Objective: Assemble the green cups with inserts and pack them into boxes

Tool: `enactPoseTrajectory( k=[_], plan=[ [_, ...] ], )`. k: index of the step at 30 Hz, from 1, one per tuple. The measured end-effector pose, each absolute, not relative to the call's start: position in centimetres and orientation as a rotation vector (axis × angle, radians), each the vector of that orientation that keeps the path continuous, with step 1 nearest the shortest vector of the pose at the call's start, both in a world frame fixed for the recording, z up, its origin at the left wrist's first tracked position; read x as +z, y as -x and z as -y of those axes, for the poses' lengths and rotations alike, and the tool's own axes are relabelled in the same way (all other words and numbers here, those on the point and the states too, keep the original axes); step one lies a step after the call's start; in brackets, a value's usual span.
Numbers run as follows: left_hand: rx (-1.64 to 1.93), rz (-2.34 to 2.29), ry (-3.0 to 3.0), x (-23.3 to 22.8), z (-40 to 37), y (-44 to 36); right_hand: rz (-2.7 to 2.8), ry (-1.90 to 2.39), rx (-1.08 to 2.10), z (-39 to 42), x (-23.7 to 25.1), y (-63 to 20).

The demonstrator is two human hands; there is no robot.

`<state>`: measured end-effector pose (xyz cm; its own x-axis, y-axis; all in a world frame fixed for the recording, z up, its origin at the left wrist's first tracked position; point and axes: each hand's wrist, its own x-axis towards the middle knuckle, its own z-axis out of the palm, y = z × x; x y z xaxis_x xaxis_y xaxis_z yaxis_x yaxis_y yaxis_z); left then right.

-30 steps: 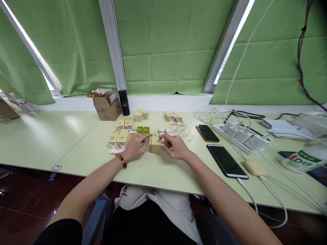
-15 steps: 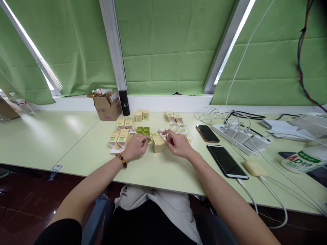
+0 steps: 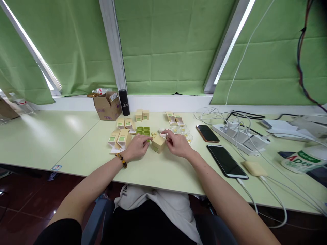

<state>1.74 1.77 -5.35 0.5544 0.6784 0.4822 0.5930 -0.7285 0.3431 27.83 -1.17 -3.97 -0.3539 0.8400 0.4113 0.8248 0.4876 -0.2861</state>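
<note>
both hands meet at a small tan carton (image 3: 158, 144) with a green label on its near face, standing slightly turned on the pale green table (image 3: 76, 136), near its middle in front of the person. the left hand (image 3: 136, 147) lies at the carton's left side, fingers curled and narrow, the fingertips (image 3: 147, 139) touching the box's upper left edge; whether they truly pinch it cannot be told. the right hand (image 3: 176, 143) sits at the carton's right side, fingers bent in close, and seems to press the box's right edge, though the grip is too small to make out. a beaded bracelet (image 3: 121, 160) circles the left wrist. just behind the carton stand green pots (image 3: 143, 129), and to the left lie more tan cartons (image 3: 120, 139). clear small containers (image 3: 184, 132) rest behind the right hand. farther right, well apart, lie two phones (image 3: 226, 160) and a white power strip (image 3: 240, 136) with cables. a brown cardboard box (image 3: 107, 105) and a black cylinder (image 3: 124, 102) stand by the window sill.
</note>
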Motion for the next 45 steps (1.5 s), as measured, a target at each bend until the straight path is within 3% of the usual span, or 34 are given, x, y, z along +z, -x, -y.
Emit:
enactPoseTrajectory(
  k=[6,13,33,40,45],
  plan=[
    [0.945,-0.881,-2.712,-5.3,-1.6,-1.7,2.206,1.576,-0.049,1.0,-3.9,-27.4],
    [1.095,-1.077,-2.557,-4.5,-1.5,-2.1,2.084,1.702,-0.12,1.0,-3.6,-27.4],
    [0.168,-1.178,-2.975,1.9,-1.1,-8.4,1.849,1.82,-0.14,1.0,-3.0,-27.3],
    [0.391,-1.262,-2.944,7.4,-7.1,-7.2,1.817,1.791,-0.134,1.1,-2.9,-27.2],
    [0.389,-1.458,-2.976,7.9,-14.1,-6.4,1.854,1.803,-0.136,1.2,-2.9,-27.0]
  ],
)
